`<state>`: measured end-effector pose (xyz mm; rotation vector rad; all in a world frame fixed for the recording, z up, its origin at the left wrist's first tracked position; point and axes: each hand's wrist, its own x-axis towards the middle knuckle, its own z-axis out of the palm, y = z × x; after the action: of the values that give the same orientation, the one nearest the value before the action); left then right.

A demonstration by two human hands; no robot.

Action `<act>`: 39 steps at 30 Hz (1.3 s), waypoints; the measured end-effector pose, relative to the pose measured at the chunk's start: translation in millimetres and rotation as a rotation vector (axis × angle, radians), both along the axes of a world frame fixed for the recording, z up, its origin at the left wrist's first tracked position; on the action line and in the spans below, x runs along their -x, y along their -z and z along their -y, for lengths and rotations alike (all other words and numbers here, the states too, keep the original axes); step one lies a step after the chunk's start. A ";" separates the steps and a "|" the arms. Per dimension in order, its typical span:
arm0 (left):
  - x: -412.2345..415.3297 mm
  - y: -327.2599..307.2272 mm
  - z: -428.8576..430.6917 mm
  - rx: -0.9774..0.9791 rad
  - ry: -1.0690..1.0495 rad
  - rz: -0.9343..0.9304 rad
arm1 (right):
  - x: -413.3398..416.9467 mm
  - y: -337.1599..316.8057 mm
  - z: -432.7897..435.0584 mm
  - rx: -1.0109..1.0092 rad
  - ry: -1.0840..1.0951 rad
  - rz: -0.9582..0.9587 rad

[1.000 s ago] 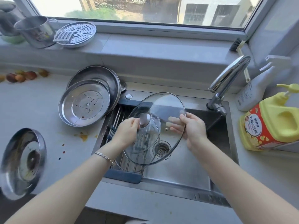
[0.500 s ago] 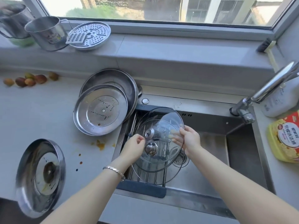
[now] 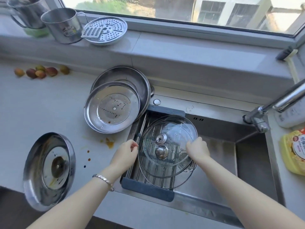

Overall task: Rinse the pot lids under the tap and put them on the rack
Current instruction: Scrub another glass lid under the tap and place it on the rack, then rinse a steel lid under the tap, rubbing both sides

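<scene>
Lids on counter: I saw one steel lid lying knob-up at the far left edge of the counter, stained brown around its knob; two more steel lids sat overlapped just beside the sink's left rim, the nearer one spotted with residue.
Spills: orange smears lay on the counter between those lids and my left hand.
Left hand: my left hand, bracelet at the wrist, was loosely curled at the rack's left edge, fingertips close to the glass rim; I could not tell whether it gripped anything.
Rack: the wire rack spanned the left part of the sink.
Glass lids: two glass lids lay stacked on the rack, the smaller over the larger, knobs up, overhanging the basin on the right.
Right hand: my right hand was pinched closed on the right rim of the upper glass lid.
Tap: the tap reached in from the right, well apart from the lids.
Soap: a yellow detergent bottle stood at the far right.
</scene>
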<state>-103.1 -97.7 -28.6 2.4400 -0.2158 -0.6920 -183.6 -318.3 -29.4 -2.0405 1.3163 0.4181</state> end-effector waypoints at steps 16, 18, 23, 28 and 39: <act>-2.6 -19.7 -114.4 -0.725 -0.256 0.416 | 1.1 -40.0 -94.2 0.071 -0.933 0.305; -6.2 -24.0 -120.0 -0.664 -0.336 0.347 | 3.4 -37.9 -102.5 0.043 -0.955 0.310; -12.2 -25.6 -136.5 -0.647 -0.234 0.171 | 13.4 -30.8 -109.6 -0.047 -0.944 0.278; 9.6 -45.4 -130.2 -0.689 0.007 0.399 | 9.7 -40.1 -103.1 -0.095 -0.845 0.318; 84.1 -88.6 -28.8 -0.286 0.693 1.061 | 11.2 -93.3 -50.4 -0.837 0.127 0.463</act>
<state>-187.2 -69.0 60.0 2.7578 -1.4904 0.4443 -194.8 -267.8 63.9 -1.2395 0.7831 0.3305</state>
